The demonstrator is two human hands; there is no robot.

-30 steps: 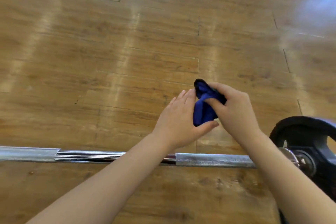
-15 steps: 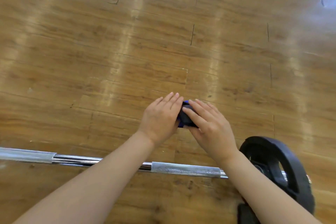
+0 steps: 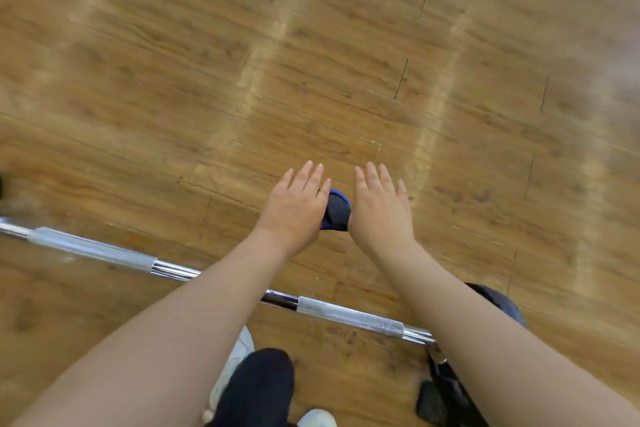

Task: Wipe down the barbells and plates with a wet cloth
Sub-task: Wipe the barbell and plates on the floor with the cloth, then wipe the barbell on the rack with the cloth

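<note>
Fingers (image 3: 313, 175) of the left hand (image 3: 294, 210) and fingers (image 3: 372, 177) of the right hand (image 3: 379, 215) lie straight and close together, palms facing in, with the blue cloth (image 3: 335, 210) pressed between the two hands above the floor; whether the thumbs curl round it cannot be told. The wooden floor (image 3: 173, 97) carries everything. On it the barbell (image 3: 114, 253) runs from the left edge down to the lower right, passing under both forearms, its grey knurled lengths split by shiny chrome. A black plate (image 3: 498, 300) sits at the bar's right end, mostly hidden behind the right forearm. Near the bottom edge a dark trouser knee (image 3: 259, 388) and white shoes (image 3: 239, 354) show.
</note>
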